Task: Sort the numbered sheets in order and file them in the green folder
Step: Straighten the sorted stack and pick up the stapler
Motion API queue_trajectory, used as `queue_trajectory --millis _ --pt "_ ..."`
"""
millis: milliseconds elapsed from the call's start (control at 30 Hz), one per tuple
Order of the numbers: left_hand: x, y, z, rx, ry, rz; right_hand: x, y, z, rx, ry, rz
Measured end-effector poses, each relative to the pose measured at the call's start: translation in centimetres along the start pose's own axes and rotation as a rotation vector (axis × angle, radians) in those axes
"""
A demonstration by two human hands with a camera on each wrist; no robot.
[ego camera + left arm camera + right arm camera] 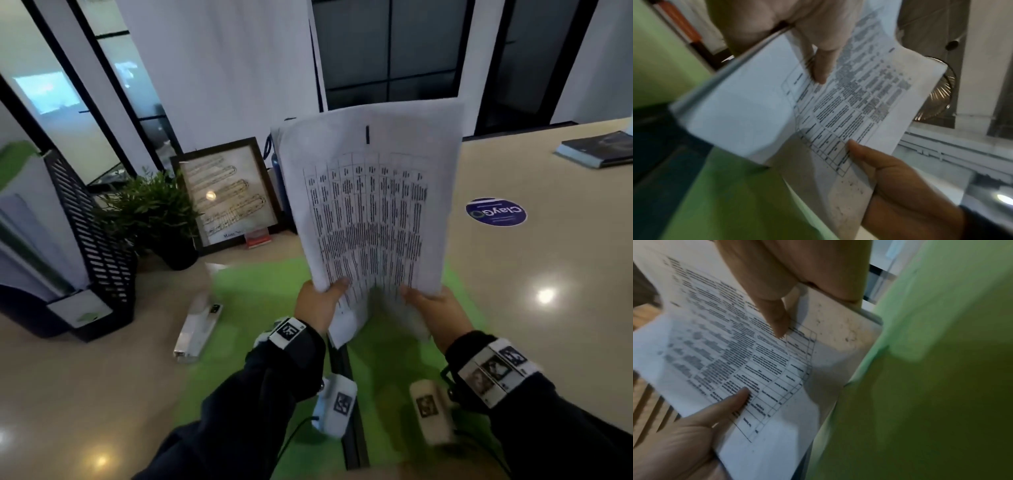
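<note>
Both hands hold a stack of white printed sheets (370, 205) upright above the table. The front sheet carries a table of text and a handwritten "1" near its top. My left hand (320, 301) pinches the lower left edge, thumb on the front, and my right hand (436, 308) pinches the lower right edge the same way. The green folder (260, 298) lies open flat under the hands, with a dark spine down its middle. In the left wrist view the sheets (859, 105) show over the folder (725, 203). The right wrist view shows the sheets (735, 353) beside the folder (931, 386).
A black mesh file rack (99, 246) with papers stands at the left. Behind the folder are a potted plant (154, 212) and a framed picture (226, 192). A silvery stapler-like object (197, 329) lies at the folder's left edge. A book (599, 149) and a round blue sticker (495, 211) are at the right.
</note>
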State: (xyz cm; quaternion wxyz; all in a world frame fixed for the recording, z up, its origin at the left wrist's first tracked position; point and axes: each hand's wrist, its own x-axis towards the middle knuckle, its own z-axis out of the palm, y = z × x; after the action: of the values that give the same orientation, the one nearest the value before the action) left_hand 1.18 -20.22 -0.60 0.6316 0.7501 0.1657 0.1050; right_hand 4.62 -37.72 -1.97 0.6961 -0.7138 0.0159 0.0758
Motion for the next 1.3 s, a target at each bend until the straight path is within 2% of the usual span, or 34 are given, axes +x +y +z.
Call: queue_trajectory --millis 233,400,467,567,600,633,700,767,833,867,933,1033,1100,1200,1233,1300 --pt "1.3 0.8 -3.5 0.351 0.035 0.069 2.3 -2.6 0.0 -0.322 -0.080 -0.108" --pt "0.0 1.0 -9.7 0.184 0.149 0.038 2.0 -6.6 3.9 -0.374 -0.368 -0.248" --pt "-1.3 1.6 -13.1 0.149 0.295 0.047 1.8 -8.1 6.5 -0.271 -0.478 -0.270" --pt "-3.3 2.5 -18.7 0.045 0.524 0.072 1.7 -9.9 11.0 0.027 -0.615 -0.116" --pt "-4.0 2.8 -20.3 0.001 0.590 0.063 1.9 -10.0 12.7 0.037 -0.669 -0.062" --pt "-4.6 2.9 -21.9 -0.052 0.645 0.050 2.0 -9.9 14.5 -0.043 -0.718 -0.028" --pt "-6.0 3.4 -24.5 -0.140 0.700 0.035 1.4 -8.7 18.6 -0.365 -0.840 -0.090" --pt "-7.4 3.9 -25.5 -0.158 0.706 0.058 0.2 -6.5 22.6 -0.658 -0.980 -0.165" --pt "-8.3 3.8 -26.0 -0.187 0.679 0.070 -1.5 -4.8 26.2 -0.860 -1.074 -0.190" --pt "-8.5 3.5 -26.2 -0.210 0.666 0.064 -2.2 -4.0 27.8 -0.975 -1.117 -0.252" --pt "-8.2 2.5 -26.8 -0.280 0.679 0.059 -3.3 -3.0 30.3 -1.175 -1.094 -0.427" --pt "-7.8 1.7 -26.9 -0.360 0.660 0.016 -4.1 -2.5 31.9 -1.357 -1.033 -0.512" --pt "-7.3 1.3 -26.6 -0.390 0.624 -0.003 -3.7 -2.0 31.9 -1.361 -1.007 -0.533" --pt "-6.4 1.5 -25.5 -0.372 0.592 -0.030 -2.7 -2.0 30.6 -1.317 -0.928 -0.529" --pt "-6.1 1.6 -25.1 -0.378 0.571 -0.039 -2.2 -2.1 29.7 -1.272 -0.902 -0.494" --pt "-5.5 1.5 -24.3 -0.374 0.539 -0.047 -1.5 -2.7 27.4 -1.079 -0.896 -0.328"
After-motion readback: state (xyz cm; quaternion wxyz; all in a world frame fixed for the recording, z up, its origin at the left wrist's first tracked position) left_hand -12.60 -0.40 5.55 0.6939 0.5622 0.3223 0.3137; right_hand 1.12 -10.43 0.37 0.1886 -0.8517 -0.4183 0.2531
